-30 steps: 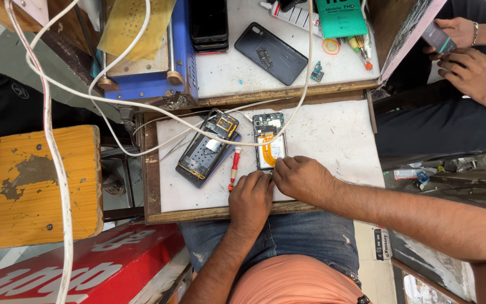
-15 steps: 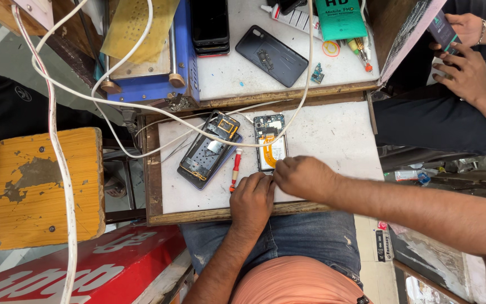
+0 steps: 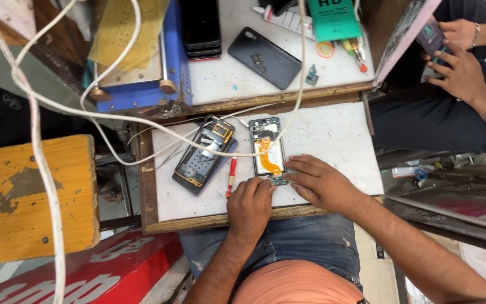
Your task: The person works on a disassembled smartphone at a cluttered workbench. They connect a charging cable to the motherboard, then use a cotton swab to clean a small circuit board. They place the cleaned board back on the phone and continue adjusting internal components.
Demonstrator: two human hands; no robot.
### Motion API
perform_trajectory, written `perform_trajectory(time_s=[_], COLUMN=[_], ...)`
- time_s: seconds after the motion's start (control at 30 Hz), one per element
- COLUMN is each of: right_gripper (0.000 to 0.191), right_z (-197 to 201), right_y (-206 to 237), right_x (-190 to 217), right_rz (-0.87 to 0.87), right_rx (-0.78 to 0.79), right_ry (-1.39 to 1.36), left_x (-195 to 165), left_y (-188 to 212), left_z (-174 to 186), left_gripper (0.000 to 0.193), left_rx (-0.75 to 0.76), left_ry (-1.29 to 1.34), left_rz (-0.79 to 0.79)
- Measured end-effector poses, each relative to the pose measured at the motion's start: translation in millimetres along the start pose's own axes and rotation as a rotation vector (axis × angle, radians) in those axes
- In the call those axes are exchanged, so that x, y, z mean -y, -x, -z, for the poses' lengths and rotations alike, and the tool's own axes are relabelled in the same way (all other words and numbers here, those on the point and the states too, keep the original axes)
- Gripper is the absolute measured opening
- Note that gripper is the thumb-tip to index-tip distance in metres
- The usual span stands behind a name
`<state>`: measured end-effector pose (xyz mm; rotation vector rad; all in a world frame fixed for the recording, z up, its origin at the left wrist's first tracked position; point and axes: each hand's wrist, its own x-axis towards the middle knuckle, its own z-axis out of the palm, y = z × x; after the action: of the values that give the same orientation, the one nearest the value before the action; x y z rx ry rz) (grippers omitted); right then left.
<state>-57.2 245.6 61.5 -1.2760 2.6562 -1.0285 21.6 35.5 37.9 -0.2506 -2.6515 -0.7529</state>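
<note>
two hands at one opened phone, on my white counter.

item: opened phone (image 3: 268, 151) with orange flex strip, lying flat near the front middle of the counter (image 3: 338, 135). my left hand (image 3: 250, 205) sits at its lower edge, grip curled nearly closed with fingertips on a small part there; i cannot tell what it pinches. my right hand (image 3: 322, 183) lies just beside, fingers bent, grip loose, tips touching the phone's lower right corner. red screwdriver (image 3: 232, 175) just left of the phone; second dismantled phone (image 3: 205, 155) further left, tilted. white cable (image 3: 142, 121) crosses both. dark back cover (image 3: 264, 57) on the upper shelf.
</note>
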Motion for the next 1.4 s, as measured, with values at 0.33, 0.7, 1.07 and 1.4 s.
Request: perform_trajectory(time_s=[0.33, 0.7, 1.07, 1.4], right_gripper=[0.021, 0.022, 0.028, 0.027], right_z=[-13, -20, -20, -17], right_y=[7, 7, 3, 1], right_x=[0, 0, 4, 6], right_rz=[-0.11, -0.096, -0.069, -0.057], right_rx=[-0.012, -0.041, -0.082, -0.084], right_ry=[0.062, 0.058, 0.085, 0.102], left_x=[-4, 2, -4, 4], left_y=[-1, -2, -15, -16], left_z=[-4, 0, 6, 14], left_gripper=[0.018, 0.015, 0.027, 0.02], left_rx=[-0.034, -0.069, 0.098, 0.203], left_ry=[-0.091, 0.013, 0.009, 0.028], left_rz=[-0.031, 0.037, 0.051, -0.078])
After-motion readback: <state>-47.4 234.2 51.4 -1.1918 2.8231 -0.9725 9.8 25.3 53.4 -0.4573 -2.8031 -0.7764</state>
